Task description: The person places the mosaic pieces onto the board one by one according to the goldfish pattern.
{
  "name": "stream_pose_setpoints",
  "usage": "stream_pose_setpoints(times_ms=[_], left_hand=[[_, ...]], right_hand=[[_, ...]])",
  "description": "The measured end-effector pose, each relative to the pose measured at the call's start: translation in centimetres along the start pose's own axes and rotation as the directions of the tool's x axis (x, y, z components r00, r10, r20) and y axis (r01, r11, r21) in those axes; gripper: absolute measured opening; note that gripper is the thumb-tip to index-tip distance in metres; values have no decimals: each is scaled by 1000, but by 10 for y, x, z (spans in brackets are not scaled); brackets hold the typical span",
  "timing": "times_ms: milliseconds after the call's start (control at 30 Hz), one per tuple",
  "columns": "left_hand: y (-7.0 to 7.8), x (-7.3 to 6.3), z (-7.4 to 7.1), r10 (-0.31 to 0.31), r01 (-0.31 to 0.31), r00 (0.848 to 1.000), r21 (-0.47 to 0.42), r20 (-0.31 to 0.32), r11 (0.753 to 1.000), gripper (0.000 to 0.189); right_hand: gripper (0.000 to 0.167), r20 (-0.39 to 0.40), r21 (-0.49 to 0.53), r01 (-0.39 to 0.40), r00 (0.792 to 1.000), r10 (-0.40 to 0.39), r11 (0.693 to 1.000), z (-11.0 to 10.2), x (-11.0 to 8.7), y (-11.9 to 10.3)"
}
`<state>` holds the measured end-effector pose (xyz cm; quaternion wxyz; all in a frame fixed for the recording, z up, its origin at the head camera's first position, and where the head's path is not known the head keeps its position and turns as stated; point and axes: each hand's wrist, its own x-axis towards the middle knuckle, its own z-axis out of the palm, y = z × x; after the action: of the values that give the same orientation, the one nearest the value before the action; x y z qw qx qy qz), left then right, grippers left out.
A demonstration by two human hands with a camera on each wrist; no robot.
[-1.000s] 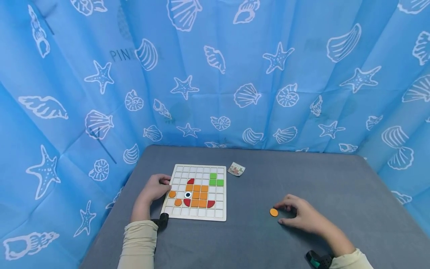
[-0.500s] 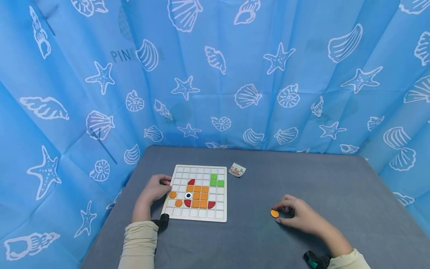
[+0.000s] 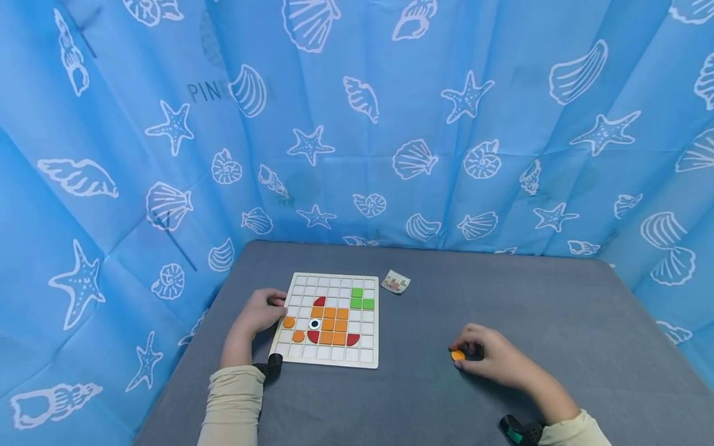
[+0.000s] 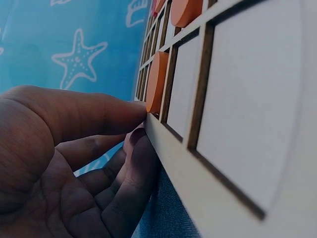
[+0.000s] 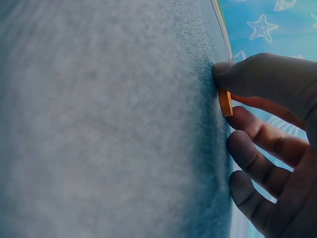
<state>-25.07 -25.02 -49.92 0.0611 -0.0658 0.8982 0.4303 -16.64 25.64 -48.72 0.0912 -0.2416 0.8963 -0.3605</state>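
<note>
My left hand (image 3: 261, 313) grips the left edge of a white grid board (image 3: 365, 355). In the left wrist view its thumb (image 4: 104, 113) lies at the rim beside an orange disc (image 4: 156, 82), fingers below the rim. On the board, orange squares (image 3: 329, 325), red quarter-round pieces (image 3: 353, 339) and a round eye piece (image 3: 315, 324) form a fish-like shape. Green squares (image 3: 356, 298) sit at upper right, two orange discs (image 3: 299, 336) at left. Right of the board, my right hand (image 3: 491, 354) pinches another orange disc (image 5: 226, 102) between thumb and fingers, close to the tabletop.
A small card (image 3: 396, 282) with a printed grid picture lies just beyond the board's right upper corner. Grey cloth covers the table (image 3: 413, 396). A blue curtain (image 3: 334, 186) with white shell prints hangs behind and at both sides.
My right thumb and fingers have closed in on the orange disc, now covering more of it. The left hand stays at the board's edge. The whole view has shifted slightly.
</note>
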Motion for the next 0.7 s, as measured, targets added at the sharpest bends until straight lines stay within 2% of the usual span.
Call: stream_pose_setpoints(times_ms=[400,533,700], left_hand=[[6,-2,-3,12,-12,1000,22,3,1000,42],[7,-3,-3,3,-3,1000,25,1,1000,41],[5,-4,-1,1,-1,1000,22,-4,1000,41]], right_hand=[[19,18,-7,10,1000,-10,1000,3,15,-11],[19,17,-22,34,999,-33,999,9,32,-18],[19,10,-33,89,996,-89,995,24,61,-31]])
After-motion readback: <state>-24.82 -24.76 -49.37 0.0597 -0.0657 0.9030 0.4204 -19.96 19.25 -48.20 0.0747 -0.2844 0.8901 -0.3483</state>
